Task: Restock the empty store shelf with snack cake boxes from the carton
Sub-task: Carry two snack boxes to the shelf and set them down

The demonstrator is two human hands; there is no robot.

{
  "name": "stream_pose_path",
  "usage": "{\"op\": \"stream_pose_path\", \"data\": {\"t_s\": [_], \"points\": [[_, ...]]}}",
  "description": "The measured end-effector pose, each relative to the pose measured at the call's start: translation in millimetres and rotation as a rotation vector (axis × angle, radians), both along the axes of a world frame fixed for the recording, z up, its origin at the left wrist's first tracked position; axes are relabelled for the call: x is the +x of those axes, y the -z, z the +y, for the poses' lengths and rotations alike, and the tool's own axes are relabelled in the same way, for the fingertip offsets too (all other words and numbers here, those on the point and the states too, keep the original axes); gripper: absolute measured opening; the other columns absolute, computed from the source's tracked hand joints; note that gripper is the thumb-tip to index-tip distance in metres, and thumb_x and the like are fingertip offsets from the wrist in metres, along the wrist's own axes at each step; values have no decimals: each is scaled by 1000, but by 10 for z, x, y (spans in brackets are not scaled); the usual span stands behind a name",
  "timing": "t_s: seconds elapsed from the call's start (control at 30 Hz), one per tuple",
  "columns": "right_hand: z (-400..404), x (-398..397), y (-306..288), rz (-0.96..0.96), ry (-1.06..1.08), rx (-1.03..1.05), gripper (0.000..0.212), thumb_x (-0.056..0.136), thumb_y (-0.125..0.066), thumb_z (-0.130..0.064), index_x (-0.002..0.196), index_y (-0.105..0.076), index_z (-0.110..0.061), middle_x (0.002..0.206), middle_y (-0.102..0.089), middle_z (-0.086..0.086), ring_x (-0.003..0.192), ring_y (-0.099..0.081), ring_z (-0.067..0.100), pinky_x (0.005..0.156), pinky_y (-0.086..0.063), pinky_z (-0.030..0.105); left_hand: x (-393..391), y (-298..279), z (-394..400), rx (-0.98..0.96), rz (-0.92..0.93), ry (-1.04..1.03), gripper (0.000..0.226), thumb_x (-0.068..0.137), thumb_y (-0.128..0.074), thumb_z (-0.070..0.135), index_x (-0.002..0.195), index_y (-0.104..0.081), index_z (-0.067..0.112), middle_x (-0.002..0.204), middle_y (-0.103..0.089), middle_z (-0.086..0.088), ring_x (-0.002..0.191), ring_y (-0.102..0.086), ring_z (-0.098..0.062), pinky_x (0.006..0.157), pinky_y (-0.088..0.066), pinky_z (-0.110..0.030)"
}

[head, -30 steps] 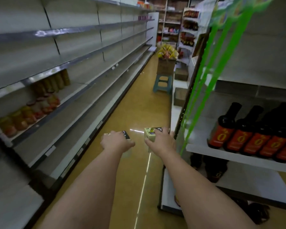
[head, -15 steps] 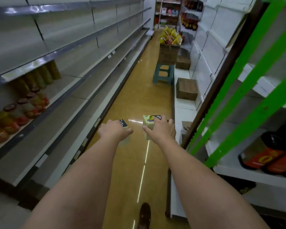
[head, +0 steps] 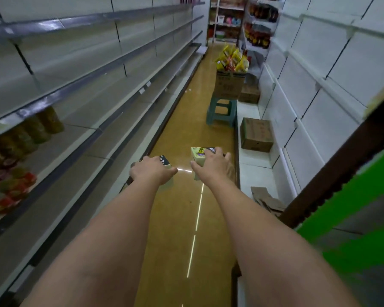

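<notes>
Over the aisle floor (head: 186,134), each hand's fingers clamp an upright snack cake box, left hand (head: 152,172) and right hand (head: 213,166).

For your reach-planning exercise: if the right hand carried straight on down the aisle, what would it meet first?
Probably the green stool bearing a carton; the right hand, gripping a snack cake box, has open floor until there, though depth is unclear.

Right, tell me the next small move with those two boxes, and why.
Probably turn toward the bare shelves on the left and set a box down there. The left hand grips one snack cake box, the right hand grips another, and both hang over the aisle floor, resting on no shelf.
</notes>
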State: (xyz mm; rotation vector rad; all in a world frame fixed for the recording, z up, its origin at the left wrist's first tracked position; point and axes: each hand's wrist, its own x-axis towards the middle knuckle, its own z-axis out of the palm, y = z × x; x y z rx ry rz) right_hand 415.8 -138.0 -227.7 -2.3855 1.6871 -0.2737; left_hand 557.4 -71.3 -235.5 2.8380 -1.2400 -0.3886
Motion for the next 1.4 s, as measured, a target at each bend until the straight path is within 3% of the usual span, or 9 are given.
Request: {"op": "stream_pose_path", "data": {"t_s": [0.23,0.37,0.67,1.1,1.4], "points": [[-831,588,83,27,26,15,57,89,-47,-59,131,-51,-21,136,-39,4,119,-37,28,83,-40,35,672,171,-882,13,73,18,79,78,-42,73,139,-44,21,138,-46,-11,123,-46,-34,98,-42,-45],[-1309,983,141,26,55,25,56,89,-48,-58,132,-50,-22,136,-38,4,118,-38,27,79,-37,34,1099,176,-1428,23,38,15,74,79,-45,72,136,-46,25,133,-49,-7,121,-47,-34,82,-42,-39],[-2506,2004,-36,62,145,-2,56,89,-46,-55,133,-49,-20,134,-39,5,116,-37,28,84,-38,35,2154,-6,-2763,-18,-26,117,66,82,-45,67,131,-49,23,126,-51,-9,115,-49,-35,72,-40,-37],[-4082,2618,-8,47,146,-12,58,89,-49,-56,135,-47,-21,138,-37,6,118,-37,28,88,-39,37,2759,-5,-4340,7,15,177,69,82,-46,67,136,-46,23,129,-49,-9,116,-48,-33,75,-40,-36],[-5744,2883,-194,64,-9,-80,56,90,-45,-55,133,-48,-20,138,-38,6,119,-37,29,89,-39,37,2933,-234,-5869,-9,-3,49,70,83,-49,66,136,-46,21,128,-51,-10,118,-47,-33,80,-41,-37]]}}
